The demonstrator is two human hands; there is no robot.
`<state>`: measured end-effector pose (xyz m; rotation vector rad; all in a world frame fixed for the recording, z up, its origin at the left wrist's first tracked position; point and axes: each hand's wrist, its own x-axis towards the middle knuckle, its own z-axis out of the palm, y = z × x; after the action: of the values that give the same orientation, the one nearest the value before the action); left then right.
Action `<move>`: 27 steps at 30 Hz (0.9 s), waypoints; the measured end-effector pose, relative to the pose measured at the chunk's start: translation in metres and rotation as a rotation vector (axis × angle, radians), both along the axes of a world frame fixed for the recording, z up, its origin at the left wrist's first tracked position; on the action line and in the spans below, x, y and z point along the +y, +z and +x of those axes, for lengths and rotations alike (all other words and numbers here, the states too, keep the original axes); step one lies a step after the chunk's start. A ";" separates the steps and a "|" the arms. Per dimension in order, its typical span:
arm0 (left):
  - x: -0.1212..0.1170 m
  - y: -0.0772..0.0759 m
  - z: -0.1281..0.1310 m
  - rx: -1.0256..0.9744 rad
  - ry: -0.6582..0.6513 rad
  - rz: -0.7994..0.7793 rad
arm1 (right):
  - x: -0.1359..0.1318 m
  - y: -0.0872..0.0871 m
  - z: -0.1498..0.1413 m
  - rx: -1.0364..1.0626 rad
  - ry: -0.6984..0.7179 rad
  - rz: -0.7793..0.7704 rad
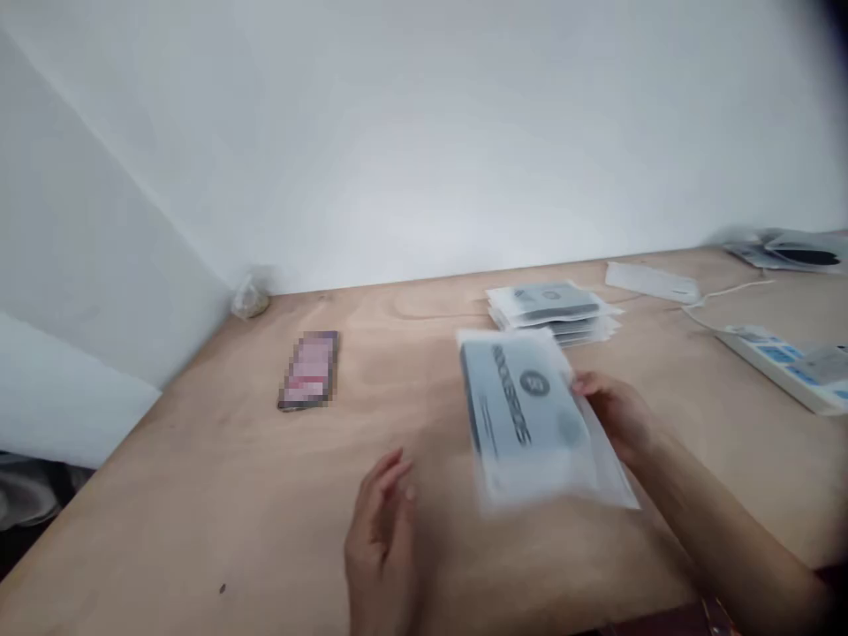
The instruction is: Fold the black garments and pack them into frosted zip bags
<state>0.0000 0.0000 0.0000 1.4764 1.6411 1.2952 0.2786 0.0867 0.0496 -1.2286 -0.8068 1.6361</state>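
My right hand (pixel 619 415) grips the right edge of a translucent plastic pouch (pixel 523 415), lifted over the wooden table and tilted. Dark lettering and a round logo show on the pouch, and a dark flat item seems to lie inside it. To the left, my left hand (pixel 381 539) is held low above the table, its fingers slightly curled and apart, with nothing in it. Behind the held pouch lies a stack of similar pouches (pixel 553 305).
A phone (pixel 310 369) with a blurred screen lies left on the table (pixel 218 495). At the back are a small clear bag (pixel 252 299), a white strip (pixel 653 283) and more plastic packaging (pixel 788 250). A white power strip (pixel 788 362) with a cable is at right.
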 end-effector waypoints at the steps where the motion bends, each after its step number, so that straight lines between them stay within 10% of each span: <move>1: 0.002 0.005 -0.005 -0.033 0.038 -0.007 | -0.004 -0.007 -0.002 -0.018 0.074 -0.038; 11: 0.036 0.026 0.012 -0.052 -0.325 -0.293 | -0.012 -0.033 -0.039 -0.218 0.678 -0.078; 21: 0.028 0.023 0.023 -0.031 -0.285 -0.286 | 0.006 -0.017 -0.093 -0.366 0.806 0.358; 27: 0.027 0.023 0.000 -0.074 -0.165 -0.286 | 0.008 -0.009 -0.065 -0.399 0.955 0.406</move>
<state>0.0002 0.0271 0.0227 1.3423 1.5472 0.9690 0.2138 0.0944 0.0408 -0.9140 -2.0971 1.7875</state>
